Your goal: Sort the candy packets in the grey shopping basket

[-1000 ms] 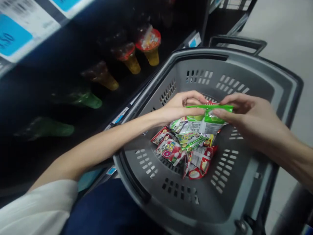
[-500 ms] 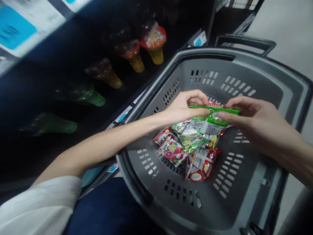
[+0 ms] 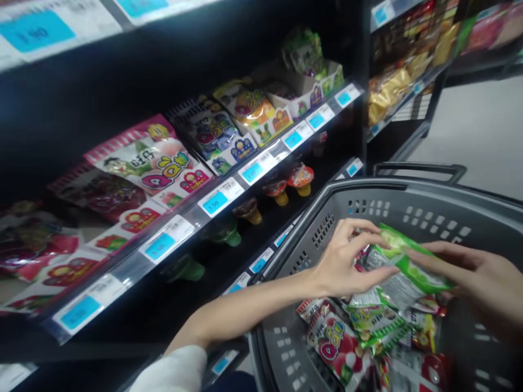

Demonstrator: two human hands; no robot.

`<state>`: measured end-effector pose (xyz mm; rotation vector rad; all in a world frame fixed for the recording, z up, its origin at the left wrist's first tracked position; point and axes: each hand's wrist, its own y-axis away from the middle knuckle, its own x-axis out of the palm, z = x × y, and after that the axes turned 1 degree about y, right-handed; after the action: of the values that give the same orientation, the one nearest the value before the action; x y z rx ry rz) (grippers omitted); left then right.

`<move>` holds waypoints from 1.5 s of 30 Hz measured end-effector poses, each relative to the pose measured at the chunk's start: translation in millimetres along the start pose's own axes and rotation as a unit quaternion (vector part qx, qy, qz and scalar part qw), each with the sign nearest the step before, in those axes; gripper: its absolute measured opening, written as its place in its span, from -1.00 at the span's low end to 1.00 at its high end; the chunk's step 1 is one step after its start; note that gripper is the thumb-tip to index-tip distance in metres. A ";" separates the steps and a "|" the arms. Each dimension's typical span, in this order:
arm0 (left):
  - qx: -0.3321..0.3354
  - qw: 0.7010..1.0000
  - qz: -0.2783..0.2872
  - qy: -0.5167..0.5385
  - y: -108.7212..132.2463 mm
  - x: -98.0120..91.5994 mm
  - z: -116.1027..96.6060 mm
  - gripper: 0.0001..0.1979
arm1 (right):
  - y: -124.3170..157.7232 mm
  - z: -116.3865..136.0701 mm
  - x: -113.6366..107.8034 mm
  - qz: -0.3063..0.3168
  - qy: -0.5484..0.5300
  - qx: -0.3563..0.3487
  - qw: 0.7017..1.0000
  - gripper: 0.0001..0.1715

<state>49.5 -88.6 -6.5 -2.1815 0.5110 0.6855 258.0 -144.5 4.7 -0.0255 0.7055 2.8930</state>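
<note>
Over the basket, my right hand (image 3: 478, 272) grips a green-and-silver gummy candy packet (image 3: 420, 275) with its thumb across the front. My left hand (image 3: 353, 258) is at the packet's left side, its thumb and fingers spread apart and its fingertips close to or touching the edge. Below both hands, several candy packets lie in the grey basket (image 3: 281, 310). Among them are a red-and-white gummy packet (image 3: 337, 345), a green one (image 3: 378, 321) and a red one (image 3: 433, 370) at the lower edge of view.
A dark shelf on the left holds boxes of gummy packets, including a pink one (image 3: 143, 158) and an orange one (image 3: 249, 106). Blue-and-white price tags (image 3: 218, 198) line its edge. Cone-shaped jelly cups (image 3: 302, 179) sit underneath. Gold packages (image 3: 392, 90) fill a farther shelf.
The view has tilted up, bringing the gummy shelf into sight. My left hand has gone from pinching the packet to spread fingers. The packet has tilted and its front shows more.
</note>
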 end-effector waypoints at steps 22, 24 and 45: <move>-0.025 0.971 0.239 -0.003 -1.4 -2.5 -6.6 -0.14 | 19.0 13.4 3.0 0.208 -0.081 0.003 0.975 -0.61; -0.026 0.972 0.234 0.010 0.5 -0.6 -8.2 -0.19 | 17.5 11.7 1.4 0.214 -0.086 -0.004 0.973 -0.72; -0.059 0.992 0.107 0.038 -10.4 -10.2 25.7 -0.64 | 20.4 7.2 21.9 0.033 0.161 -0.208 0.964 -0.79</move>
<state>39.4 -60.9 -8.6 -2.2915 0.7698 0.7645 233.2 -155.6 19.2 -0.5410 0.1236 3.0769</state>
